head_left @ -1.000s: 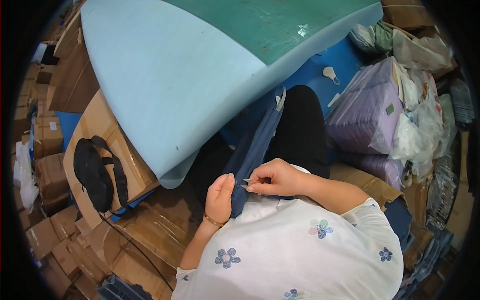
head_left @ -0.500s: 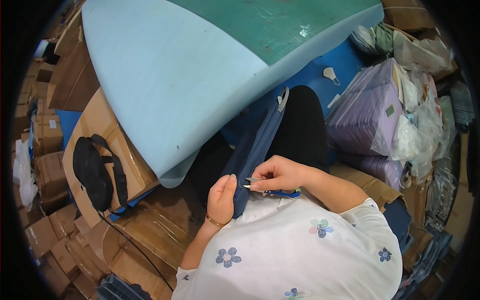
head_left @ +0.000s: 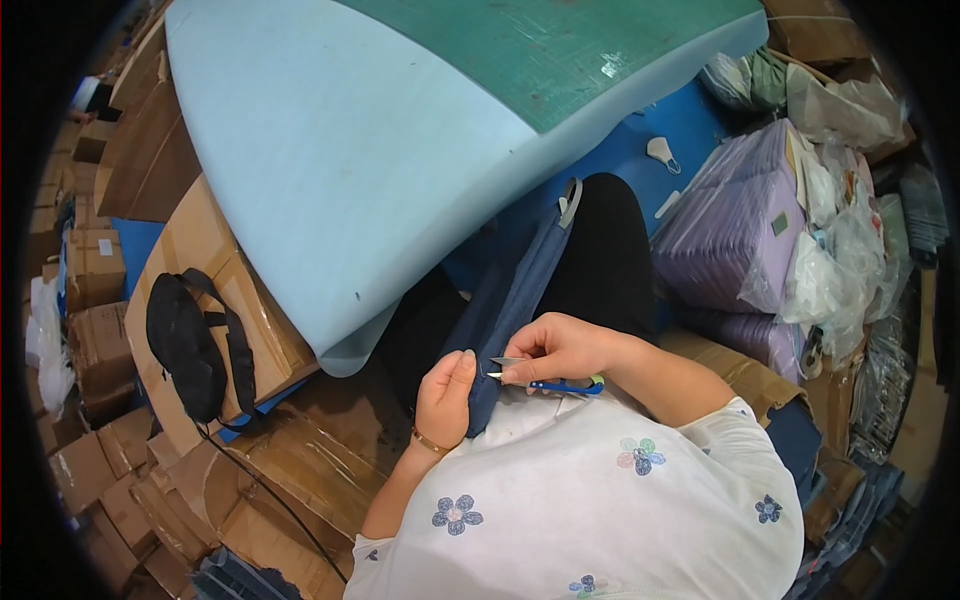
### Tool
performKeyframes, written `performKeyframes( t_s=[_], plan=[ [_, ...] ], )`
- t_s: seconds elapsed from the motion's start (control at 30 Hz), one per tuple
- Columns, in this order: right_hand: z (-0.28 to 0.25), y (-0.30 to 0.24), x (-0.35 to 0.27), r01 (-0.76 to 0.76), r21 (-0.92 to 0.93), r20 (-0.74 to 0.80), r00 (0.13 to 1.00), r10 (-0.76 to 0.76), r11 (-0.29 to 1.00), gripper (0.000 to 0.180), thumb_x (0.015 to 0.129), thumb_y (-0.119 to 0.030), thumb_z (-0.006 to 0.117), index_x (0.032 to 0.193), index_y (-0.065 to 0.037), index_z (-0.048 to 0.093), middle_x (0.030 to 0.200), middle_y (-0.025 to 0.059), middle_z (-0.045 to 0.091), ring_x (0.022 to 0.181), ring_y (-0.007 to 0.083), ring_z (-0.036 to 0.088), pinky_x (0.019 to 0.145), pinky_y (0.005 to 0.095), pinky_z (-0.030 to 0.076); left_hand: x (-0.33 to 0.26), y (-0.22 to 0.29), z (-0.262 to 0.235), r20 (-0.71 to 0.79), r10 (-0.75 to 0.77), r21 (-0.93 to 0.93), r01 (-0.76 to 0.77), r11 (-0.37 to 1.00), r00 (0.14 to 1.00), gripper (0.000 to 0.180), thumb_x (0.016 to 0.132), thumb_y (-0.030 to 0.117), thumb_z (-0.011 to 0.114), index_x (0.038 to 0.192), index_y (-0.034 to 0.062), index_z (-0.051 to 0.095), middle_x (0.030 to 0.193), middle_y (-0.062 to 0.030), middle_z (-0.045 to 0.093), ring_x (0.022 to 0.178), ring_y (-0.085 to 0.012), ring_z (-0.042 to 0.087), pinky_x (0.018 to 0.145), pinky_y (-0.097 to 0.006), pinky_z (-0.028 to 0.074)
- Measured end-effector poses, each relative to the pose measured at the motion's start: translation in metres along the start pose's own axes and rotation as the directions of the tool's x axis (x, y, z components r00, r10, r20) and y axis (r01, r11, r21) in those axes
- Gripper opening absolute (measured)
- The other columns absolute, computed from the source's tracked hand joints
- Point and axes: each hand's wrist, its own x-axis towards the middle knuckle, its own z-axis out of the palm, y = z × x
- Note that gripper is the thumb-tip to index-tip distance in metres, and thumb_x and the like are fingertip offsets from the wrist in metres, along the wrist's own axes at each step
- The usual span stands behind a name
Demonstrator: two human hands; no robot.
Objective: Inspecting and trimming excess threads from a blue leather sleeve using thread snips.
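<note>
A long navy-blue fabric piece [head_left: 513, 297] with a grey strap loop [head_left: 570, 203] at its far end lies across my lap, its near end close to my shirt. My left hand [head_left: 443, 400] grips that near end, thumb on top and fingers hidden beneath. In my right hand [head_left: 557, 351] is a pair of small thread snips [head_left: 563, 386] with blue and yellow-green handles. Their two pointed blades are spread apart and reach to the fabric edge beside my left thumb. A fine light thread seems to show there, too small to be sure.
A table with a pale blue cover [head_left: 350, 170] and green mat [head_left: 580, 60] stands ahead. At left, a black pouch with straps [head_left: 188, 345] rests on a cardboard box [head_left: 165, 235]. Plastic-wrapped purple goods [head_left: 725, 225] are stacked at right; a white mask [head_left: 661, 152] lies on blue flooring.
My hands stay at the same place on the fabric. The snips have turned slightly in my right hand, so more of the blue handle shows.
</note>
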Motion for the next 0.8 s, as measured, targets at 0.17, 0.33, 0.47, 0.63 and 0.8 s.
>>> performKeyframes(
  t_s=[0.17,0.33,0.47,0.63,0.8],
  plan=[
    [-0.002,-0.001,-0.003,-0.004,-0.026,0.021,1.000,0.004,1.000,0.019,0.086,-0.021,0.067,0.080,-0.003,0.067,0.064,-0.0014,0.060,0.057,0.0045,0.050,0.053,0.0210,0.039,0.000,0.002,0.000,0.021,-0.019,0.006,0.019,1.000,1.000,0.030,0.098,0.020,0.047,0.074,0.0022,0.047,0.066,0.0057,0.034,0.063,-0.0038,0.031,0.054,-0.021,0.028],
    [-0.001,0.001,-0.003,0.009,-0.023,0.008,1.000,-0.009,1.000,0.019,0.086,-0.021,0.067,0.078,-0.003,0.066,0.063,-0.0013,0.059,0.056,0.0048,0.050,0.052,0.0210,0.038,0.000,0.002,0.000,0.027,0.010,0.048,-0.011,0.999,1.000,0.029,0.098,0.020,0.047,0.075,0.0019,0.048,0.067,0.0058,0.035,0.063,-0.0038,0.032,0.055,-0.020,0.028],
    [0.007,0.005,-0.003,0.257,-0.287,-0.047,0.958,-0.281,0.923,0.020,0.086,-0.020,0.067,0.077,-0.003,0.064,0.062,0.0006,0.059,0.055,0.0061,0.051,0.050,0.0219,0.039,0.001,0.002,0.000,0.001,-0.013,-0.004,0.013,1.000,1.000,0.029,0.098,0.021,0.047,0.075,0.0023,0.049,0.068,0.0060,0.036,0.065,-0.0035,0.032,0.056,-0.020,0.029],
    [0.014,0.015,0.002,0.377,-0.587,-0.107,0.841,-0.530,0.716,0.019,0.086,-0.019,0.066,0.077,-0.003,0.063,0.066,0.0024,0.060,0.057,0.0100,0.056,0.051,0.0238,0.042,0.002,0.002,0.000,0.001,-0.065,-0.115,0.064,0.991,0.998,0.029,0.098,0.022,0.047,0.076,0.0037,0.051,0.069,0.0077,0.037,0.066,-0.0026,0.032,0.057,-0.019,0.030],
    [0.014,0.018,0.006,0.489,-0.005,-0.317,0.827,-0.465,0.872,0.015,0.090,-0.016,0.061,0.087,-0.001,0.061,0.074,0.0017,0.061,0.067,0.0068,0.057,0.060,0.0217,0.046,0.003,-0.001,-0.002,0.019,-0.064,-0.087,0.065,0.994,0.998,0.029,0.098,0.022,0.047,0.077,0.0030,0.052,0.069,0.0082,0.038,0.065,-0.0022,0.032,0.057,-0.018,0.029]
  ],
)
